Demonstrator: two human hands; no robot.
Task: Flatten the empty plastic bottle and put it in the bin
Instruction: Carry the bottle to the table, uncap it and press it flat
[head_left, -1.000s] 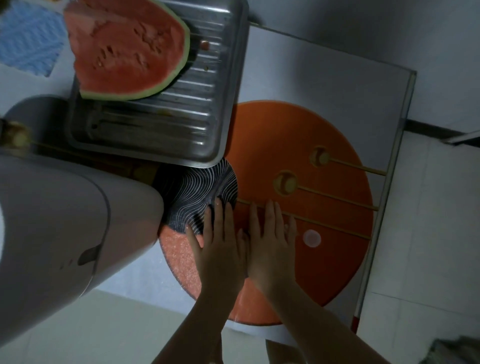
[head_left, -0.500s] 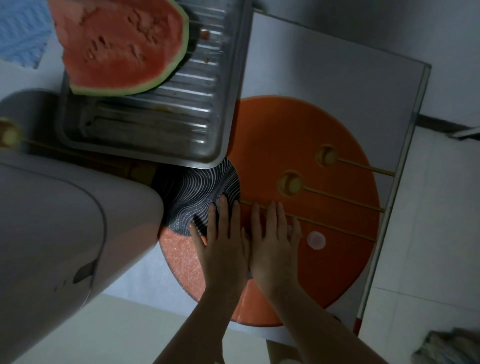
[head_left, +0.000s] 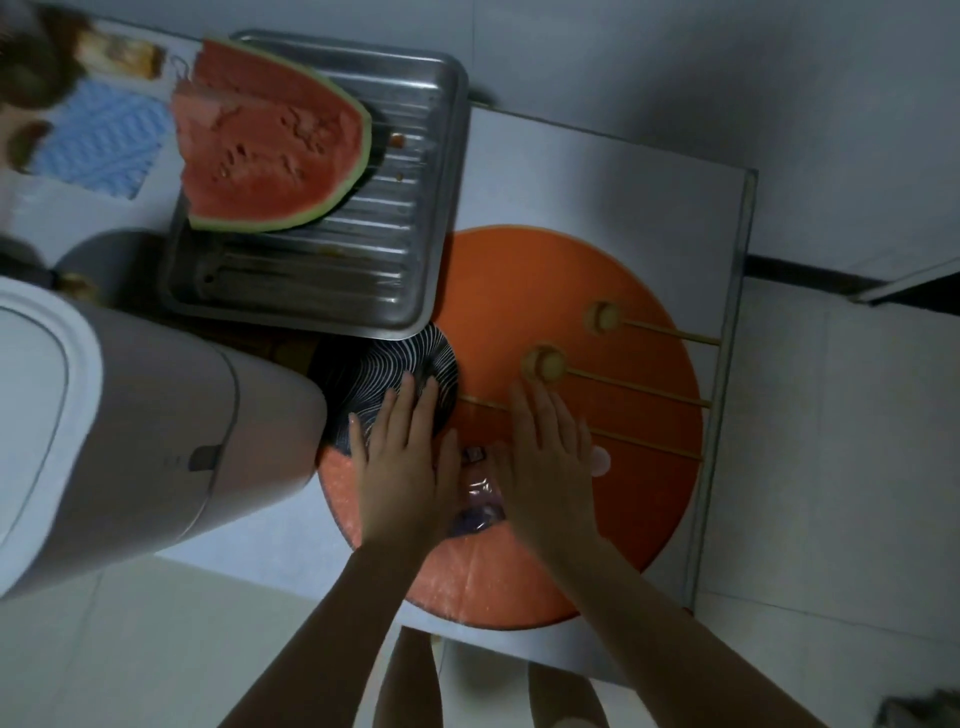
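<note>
The plastic bottle (head_left: 477, 493) is clear and crumpled, lying flat on the orange round board on the worktop, its length running toward and away from the person. Only a narrow strip of it shows: glossy wrinkled film in the middle, a purplish patch at the near end, and a small dark bit at the far end that is too blurred to tell. A round, pale cap (head_left: 598, 461) lies apart from it on the same board, just to the right. The bin (head_left: 130, 431) is a tall white and grey one with a closed lid, standing to the left of the worktop, close to the board's edge.
</note>
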